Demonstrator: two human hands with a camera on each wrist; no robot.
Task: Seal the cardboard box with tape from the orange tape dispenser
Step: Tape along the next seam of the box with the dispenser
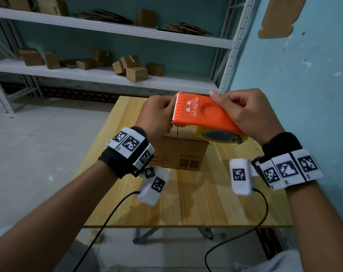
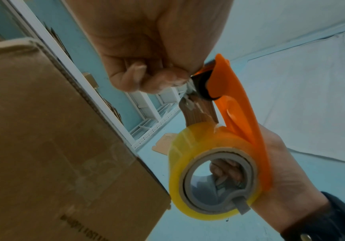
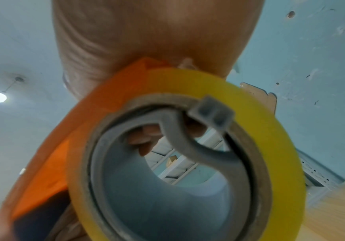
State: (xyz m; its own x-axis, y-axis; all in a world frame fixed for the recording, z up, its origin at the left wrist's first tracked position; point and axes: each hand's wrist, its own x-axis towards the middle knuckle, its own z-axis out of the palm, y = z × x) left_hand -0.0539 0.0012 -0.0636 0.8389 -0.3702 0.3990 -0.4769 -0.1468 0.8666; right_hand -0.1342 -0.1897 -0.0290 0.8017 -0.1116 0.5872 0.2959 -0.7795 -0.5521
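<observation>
My right hand (image 1: pixel 243 112) grips the orange tape dispenser (image 1: pixel 202 112) in the air above the cardboard box (image 1: pixel 178 156), its toothed blade pointing left. A yellowish tape roll (image 1: pixel 221 135) sits under the dispenser's rear; in the right wrist view the tape roll (image 3: pixel 188 154) fills the frame and my fingers (image 3: pixel 142 140) curl through its grey core. My left hand (image 1: pixel 157 114) is at the blade end, and in the left wrist view its fingertips (image 2: pixel 163 78) pinch the free tape end by the dispenser (image 2: pixel 235 114). The box (image 2: pixel 50 138) stands on the wooden table (image 1: pixel 215 203).
Behind the table, white metal shelves (image 1: pixel 107 75) hold several small cardboard boxes. A teal wall (image 1: pixel 294 65) runs along the right side. Cables (image 1: pixel 261 222) hang from my wrist cameras over the table's front edge.
</observation>
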